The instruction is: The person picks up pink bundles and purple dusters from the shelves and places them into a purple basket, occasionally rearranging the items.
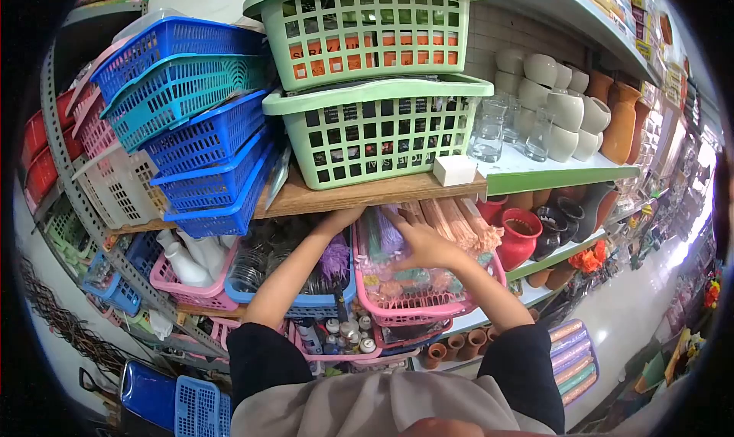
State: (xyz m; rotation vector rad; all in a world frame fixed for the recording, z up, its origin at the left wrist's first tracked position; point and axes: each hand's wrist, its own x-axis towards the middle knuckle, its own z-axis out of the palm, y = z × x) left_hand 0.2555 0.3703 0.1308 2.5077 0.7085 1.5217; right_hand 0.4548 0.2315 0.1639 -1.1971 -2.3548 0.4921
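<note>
A pink basket (417, 312) on the lower shelf holds plastic-wrapped bundles. Peach bundles (442, 221) with frilled ends lie at its right, and a purple bundle (391, 240) lies further left. My right hand (424, 244) is over the basket, its fingers and thumb spread across the purple bundle. At the basket's back left corner is my left hand (350, 218), reaching in under the wooden shelf edge; its fingers are mostly hidden. Just below my left forearm, a frilly purple bunch (335, 259) hangs over the side of a blue basket (306, 308).
Above my hands, a wooden shelf (359, 198) carries stacked green baskets (386, 131) and a white box (454, 171). Blue baskets (210, 169) stand stacked at left. Glass vases (489, 135) and red pots (520, 230) are at right. A tray of coloured bundles (573, 360) sits lower right.
</note>
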